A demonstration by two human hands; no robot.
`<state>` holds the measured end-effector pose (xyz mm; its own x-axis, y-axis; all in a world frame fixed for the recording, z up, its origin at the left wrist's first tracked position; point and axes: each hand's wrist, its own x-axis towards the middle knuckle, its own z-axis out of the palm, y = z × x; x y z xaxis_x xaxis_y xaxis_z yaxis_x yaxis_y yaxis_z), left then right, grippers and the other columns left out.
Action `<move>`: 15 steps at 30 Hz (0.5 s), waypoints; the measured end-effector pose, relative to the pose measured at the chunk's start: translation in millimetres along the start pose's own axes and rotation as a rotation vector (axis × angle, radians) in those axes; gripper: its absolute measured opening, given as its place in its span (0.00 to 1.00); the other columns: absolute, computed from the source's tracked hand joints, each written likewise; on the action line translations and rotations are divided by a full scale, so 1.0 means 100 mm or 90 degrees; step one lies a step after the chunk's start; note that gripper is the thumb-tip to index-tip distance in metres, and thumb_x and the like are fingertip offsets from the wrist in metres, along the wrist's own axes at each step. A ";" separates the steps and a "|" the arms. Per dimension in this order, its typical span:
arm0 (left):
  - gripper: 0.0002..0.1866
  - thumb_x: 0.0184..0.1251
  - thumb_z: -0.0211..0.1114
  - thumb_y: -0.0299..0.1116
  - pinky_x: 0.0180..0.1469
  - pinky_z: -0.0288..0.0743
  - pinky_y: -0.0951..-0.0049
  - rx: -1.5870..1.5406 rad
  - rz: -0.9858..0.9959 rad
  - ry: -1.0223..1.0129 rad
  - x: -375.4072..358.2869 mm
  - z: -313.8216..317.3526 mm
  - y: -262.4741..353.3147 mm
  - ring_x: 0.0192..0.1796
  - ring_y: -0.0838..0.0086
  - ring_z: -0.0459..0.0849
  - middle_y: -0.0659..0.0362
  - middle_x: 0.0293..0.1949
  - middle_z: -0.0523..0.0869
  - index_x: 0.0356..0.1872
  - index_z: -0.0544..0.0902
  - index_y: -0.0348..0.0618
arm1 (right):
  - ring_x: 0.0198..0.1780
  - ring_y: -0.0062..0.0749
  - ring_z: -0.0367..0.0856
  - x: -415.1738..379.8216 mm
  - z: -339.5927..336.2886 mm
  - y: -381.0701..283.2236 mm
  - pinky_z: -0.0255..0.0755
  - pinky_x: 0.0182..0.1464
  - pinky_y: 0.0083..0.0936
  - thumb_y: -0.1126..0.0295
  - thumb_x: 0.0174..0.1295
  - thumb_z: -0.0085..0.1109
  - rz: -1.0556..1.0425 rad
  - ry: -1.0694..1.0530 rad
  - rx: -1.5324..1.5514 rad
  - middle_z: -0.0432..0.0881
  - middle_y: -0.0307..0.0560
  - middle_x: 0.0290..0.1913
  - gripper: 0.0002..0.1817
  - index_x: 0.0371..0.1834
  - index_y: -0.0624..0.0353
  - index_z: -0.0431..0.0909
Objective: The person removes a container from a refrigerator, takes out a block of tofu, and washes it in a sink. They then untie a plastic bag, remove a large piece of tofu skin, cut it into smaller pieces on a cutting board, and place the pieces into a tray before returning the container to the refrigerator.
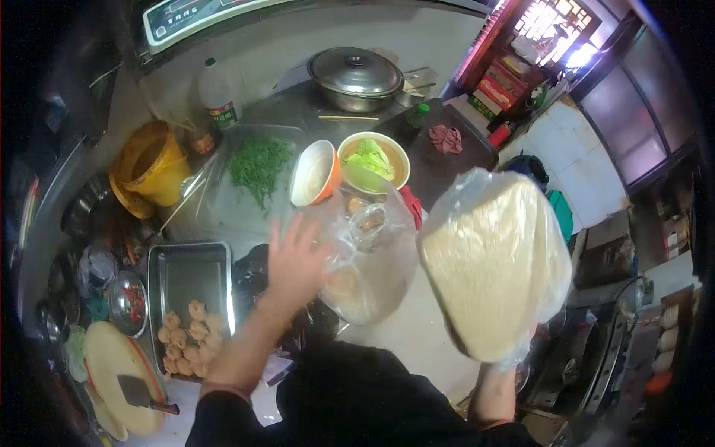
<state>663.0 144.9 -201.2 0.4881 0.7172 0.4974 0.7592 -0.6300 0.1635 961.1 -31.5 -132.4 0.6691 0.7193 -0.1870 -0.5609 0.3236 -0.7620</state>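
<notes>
My left hand [299, 257] is open, fingers spread and slightly blurred, at the left side of a clear plastic bag [380, 287] with brownish rounded pieces in it. My right forearm [491, 395] reaches up under a large clear plastic bag [499, 261] packed with a pale yellow, flat mass. That bag is held up over the right of the counter and hides my right hand's fingers. Beyond the left hand, a white and orange bowl [316, 173] stands tilted beside a bowl of green lettuce leaves [370, 158].
A metal tray [190, 261] holds several brown balls. Chopped greens [261, 167] lie on a clear tray. A lidded pot [356, 78] stands at the back, a yellow bucket [160, 175] at left. A cleaver [141, 395] rests on a round board [112, 357].
</notes>
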 end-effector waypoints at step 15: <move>0.17 0.74 0.54 0.31 0.25 0.61 0.84 -0.893 -0.243 -0.155 0.99 -0.78 -0.16 0.22 0.88 0.67 0.72 0.24 0.73 0.60 0.78 0.40 | 0.46 0.38 0.83 1.00 0.65 2.13 0.79 0.49 0.36 0.61 0.64 0.57 0.474 -0.225 -0.076 0.83 0.49 0.45 0.19 0.55 0.58 0.75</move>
<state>666.2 202.9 -88.1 0.5254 0.8441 0.1067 -0.1044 -0.0605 0.9927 876.5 149.3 -272.9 -0.0596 0.8767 -0.4773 -0.7275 -0.3656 -0.5806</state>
